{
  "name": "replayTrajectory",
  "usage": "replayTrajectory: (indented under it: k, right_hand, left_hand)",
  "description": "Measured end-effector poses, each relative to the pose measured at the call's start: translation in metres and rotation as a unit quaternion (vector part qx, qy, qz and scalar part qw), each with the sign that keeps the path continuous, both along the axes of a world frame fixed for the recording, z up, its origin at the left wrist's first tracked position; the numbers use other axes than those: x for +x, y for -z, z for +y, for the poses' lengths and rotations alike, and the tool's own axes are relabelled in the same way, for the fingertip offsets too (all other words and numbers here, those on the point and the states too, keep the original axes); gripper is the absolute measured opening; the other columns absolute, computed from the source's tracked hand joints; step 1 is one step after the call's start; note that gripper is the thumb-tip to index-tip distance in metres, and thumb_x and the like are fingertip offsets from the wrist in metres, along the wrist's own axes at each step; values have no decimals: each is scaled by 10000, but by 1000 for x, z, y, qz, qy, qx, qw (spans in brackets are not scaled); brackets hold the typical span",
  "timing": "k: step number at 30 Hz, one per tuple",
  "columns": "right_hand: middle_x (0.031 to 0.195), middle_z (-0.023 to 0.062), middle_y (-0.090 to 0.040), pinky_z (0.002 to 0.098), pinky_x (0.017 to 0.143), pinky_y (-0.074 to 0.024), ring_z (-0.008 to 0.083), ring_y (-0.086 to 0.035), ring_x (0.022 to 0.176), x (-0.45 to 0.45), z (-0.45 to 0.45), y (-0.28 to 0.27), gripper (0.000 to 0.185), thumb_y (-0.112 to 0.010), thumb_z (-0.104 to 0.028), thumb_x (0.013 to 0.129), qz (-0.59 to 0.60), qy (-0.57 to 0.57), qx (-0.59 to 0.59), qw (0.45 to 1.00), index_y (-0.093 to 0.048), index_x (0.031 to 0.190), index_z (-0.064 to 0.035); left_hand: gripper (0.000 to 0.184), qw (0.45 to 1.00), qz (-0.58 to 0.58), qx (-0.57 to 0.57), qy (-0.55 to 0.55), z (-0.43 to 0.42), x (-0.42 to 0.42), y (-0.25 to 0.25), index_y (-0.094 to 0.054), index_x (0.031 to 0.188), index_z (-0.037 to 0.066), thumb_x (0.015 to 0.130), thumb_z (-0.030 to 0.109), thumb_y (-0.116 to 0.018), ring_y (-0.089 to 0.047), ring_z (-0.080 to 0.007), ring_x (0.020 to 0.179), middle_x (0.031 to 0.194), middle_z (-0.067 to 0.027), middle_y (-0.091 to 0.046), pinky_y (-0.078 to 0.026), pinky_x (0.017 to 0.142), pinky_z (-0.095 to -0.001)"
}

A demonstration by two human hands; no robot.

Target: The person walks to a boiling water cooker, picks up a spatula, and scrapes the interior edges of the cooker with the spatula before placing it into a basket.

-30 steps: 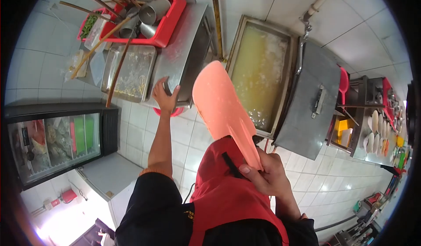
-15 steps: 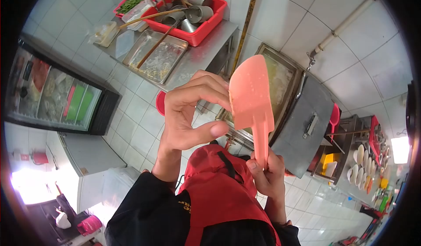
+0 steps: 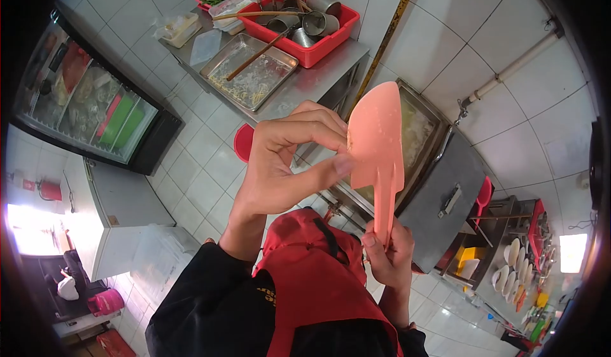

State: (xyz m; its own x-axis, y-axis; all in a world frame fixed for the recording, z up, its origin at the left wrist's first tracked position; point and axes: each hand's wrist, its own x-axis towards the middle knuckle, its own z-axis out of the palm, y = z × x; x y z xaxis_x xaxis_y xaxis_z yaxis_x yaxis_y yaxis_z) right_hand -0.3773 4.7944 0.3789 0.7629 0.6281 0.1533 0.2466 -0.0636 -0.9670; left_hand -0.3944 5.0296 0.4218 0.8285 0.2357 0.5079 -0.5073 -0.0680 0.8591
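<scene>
A pink plastic scoop (image 3: 377, 137) stands upright in front of me, blade up, with small pale specks on it. My right hand (image 3: 389, 255) is wrapped round its handle. At the left edge of the blade is my left hand (image 3: 296, 156), its thumb and index finger pinching that edge while the other fingers curl behind. Behind the scoop, a metal vat of cloudy yellowish liquid (image 3: 414, 128) is partly hidden.
A steel table (image 3: 318, 86) at the upper left holds a metal tray (image 3: 219, 57) with noodle scraps and a red bin (image 3: 324, 52) of metal cups. A glass-door fridge (image 3: 153, 134) stands left; a grey cover (image 3: 439, 210) lies right of the vat.
My left hand has come from the steel table to the scoop's edge and closed on it. The scoop is now more upright and farther right, and the view has turned.
</scene>
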Motion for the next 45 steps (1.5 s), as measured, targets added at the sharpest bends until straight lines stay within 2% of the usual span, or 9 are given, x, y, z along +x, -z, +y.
replayTrajectory:
  k: [11, 17, 20, 26, 29, 35, 38, 41, 45]
  right_hand:
    - [606, 8, -524, 218, 428, -354, 56, -462, 469, 7, -2, 3, 225, -634, -185, 906, 21, 0, 5, 1000, -560, 853, 20]
    - [633, 10, -533, 213, 421, -354, 51, -456, 469, 12, -4, 8, 289, -651, -253, 915, 53, -14, 24, 998, -549, 877, 16]
    - [648, 9, -537, 212, 427, -354, 49, -458, 478, 15, -5, 12, 314, -656, -280, 917, 71, -11, 22, 997, -546, 877, 12]
    - [645, 5, -533, 215, 441, -357, 50, -459, 487, 22, -2, 9, 299, -653, -265, 914, 74, -12, 11, 997, -551, 872, 12]
    - [627, 5, -527, 222, 441, -357, 54, -456, 483, 25, -3, 11, 271, -652, -236, 907, 12, 3, -15, 1000, -557, 862, 14]
    - [605, 5, -529, 224, 441, -351, 57, -458, 479, 27, -3, 7, 231, -638, -205, 902, 31, 11, -18, 999, -567, 850, 9]
    - [605, 6, -532, 226, 440, -350, 56, -458, 478, 28, -4, 10, 222, -631, -200, 903, 53, 11, -24, 998, -569, 849, 7]
    - [601, 12, -526, 230, 444, -347, 62, -460, 472, 29, -5, 11, 208, -632, -180, 897, 11, 15, -19, 1000, -570, 849, 12]
    - [605, 40, -554, 245, 461, -366, 88, -495, 476, 30, -2, 7, 160, -649, -131, 875, -46, 35, -51, 997, -579, 859, 13]
  left_hand:
    - [68, 998, 8, -61, 7, 1, 10, 4, -712, 801, 3, 737, -14, -730, -598, -175, 871, 771, -53, -671, -453, 825, -322]
    - [79, 991, 39, -116, 51, 3, 16, 4, -725, 824, 2, 747, -12, -733, -611, -166, 875, 802, -63, -686, -458, 831, -321]
    - [81, 994, 32, -92, 45, 5, 22, 7, -727, 826, 4, 748, -19, -730, -612, -162, 866, 814, -65, -691, -458, 828, -317]
    - [88, 995, 36, -84, 37, 7, 28, 8, -728, 830, 4, 746, -24, -730, -608, -160, 860, 812, -61, -689, -456, 828, -314]
    - [79, 998, 40, -47, 12, 9, 35, 13, -729, 836, 1, 758, -10, -736, -606, -155, 862, 814, -66, -685, -456, 831, -316]
    - [45, 986, 94, -113, 76, 12, 37, 18, -728, 834, -12, 810, 26, -721, -610, -145, 860, 863, -88, -682, -464, 823, -303]
    - [114, 972, 112, -166, 120, 17, 37, 25, -718, 931, -20, 827, 20, -695, -621, -147, 880, 898, -90, -678, -471, 825, -291]
    - [308, 976, 81, -200, 41, 14, 45, 30, -625, 1104, -32, 808, 1, -703, -630, -140, 888, 898, -93, -665, -481, 831, -290]
    - [532, 976, 30, -209, 58, 6, 42, 25, -463, 1217, -5, 751, -56, -716, -634, -124, 864, 867, -81, -652, -485, 838, -288]
